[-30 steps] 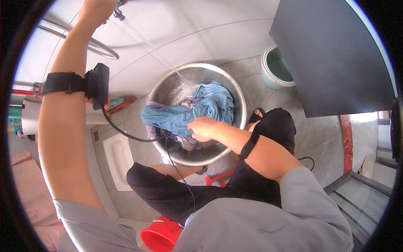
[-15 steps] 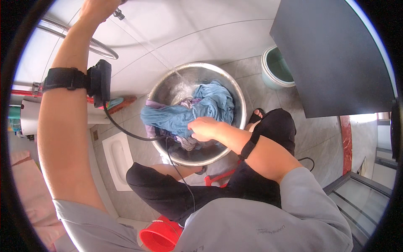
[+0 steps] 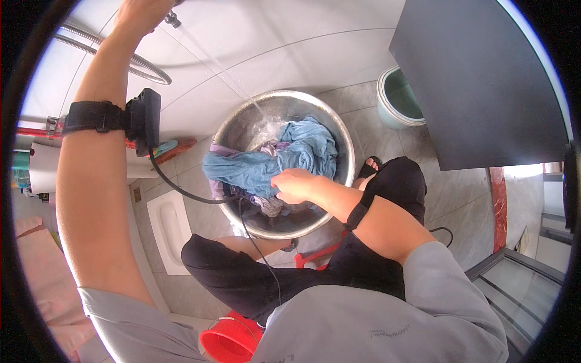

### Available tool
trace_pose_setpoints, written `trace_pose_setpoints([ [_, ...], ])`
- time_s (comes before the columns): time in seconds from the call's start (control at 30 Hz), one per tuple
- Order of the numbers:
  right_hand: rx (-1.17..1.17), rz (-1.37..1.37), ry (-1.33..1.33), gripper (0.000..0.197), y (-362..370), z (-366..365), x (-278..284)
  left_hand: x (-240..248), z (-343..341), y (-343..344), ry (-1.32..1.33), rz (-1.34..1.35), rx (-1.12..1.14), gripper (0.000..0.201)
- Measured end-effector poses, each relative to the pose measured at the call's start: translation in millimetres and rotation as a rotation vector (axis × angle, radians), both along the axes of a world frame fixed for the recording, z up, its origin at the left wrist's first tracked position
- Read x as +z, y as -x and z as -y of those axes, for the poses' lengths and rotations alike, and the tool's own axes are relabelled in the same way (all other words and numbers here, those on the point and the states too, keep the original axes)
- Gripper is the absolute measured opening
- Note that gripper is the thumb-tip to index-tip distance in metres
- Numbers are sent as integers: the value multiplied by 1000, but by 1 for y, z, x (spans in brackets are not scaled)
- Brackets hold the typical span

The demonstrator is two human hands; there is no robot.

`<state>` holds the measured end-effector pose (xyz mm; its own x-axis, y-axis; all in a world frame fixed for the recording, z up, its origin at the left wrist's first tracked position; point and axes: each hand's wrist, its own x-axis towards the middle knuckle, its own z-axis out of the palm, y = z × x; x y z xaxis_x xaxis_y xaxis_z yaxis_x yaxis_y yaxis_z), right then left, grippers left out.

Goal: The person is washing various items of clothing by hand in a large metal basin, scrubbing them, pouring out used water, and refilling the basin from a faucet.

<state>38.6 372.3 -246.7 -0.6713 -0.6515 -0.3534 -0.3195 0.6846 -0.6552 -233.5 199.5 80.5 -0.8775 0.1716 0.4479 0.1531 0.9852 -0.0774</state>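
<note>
A wide metal basin [image 3: 346, 136] stands on the floor in front of me, with wet clothes in it. On top lies a blue garment [image 3: 242, 169]; purple cloth [image 3: 219, 187] shows beneath it at the left. My right hand [image 3: 295, 185] is closed on the blue garment near the basin's middle, its fingers partly hidden in the folds. My left hand [image 3: 144, 13] reaches up to the tap [image 3: 173, 22] on the wall, closed around its body; the upper edge cuts off part of the fingers. A thin jet of water runs from the tap into the basin.
A pale bucket [image 3: 392, 115] stands right of the basin beside a dark panel [image 3: 484, 85]. Left are a squat toilet [image 3: 169, 233] and a metal hose [image 3: 145, 69]. A red bucket [image 3: 227, 342] sits by my left side. A black cable [image 3: 187, 192] hangs from my left forearm strap.
Water keeps running into the basin, its splash slightly changed. My left forearm has shifted very slightly; my right hand stays on the blue garment.
</note>
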Motion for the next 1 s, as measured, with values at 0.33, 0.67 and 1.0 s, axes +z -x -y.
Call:
trace_pose_setpoints([
  [0.33,3,-1,8,32,0,0,-1,-3,-2,3,24,-12,16,48],
  [0.67,2,-2,7,30,0,0,2,-2,-5,0,51,-23,49,48],
  [1.0,-5,-12,9,30,-1,-1,2,-3,-2,3,69,-37,31,48],
])
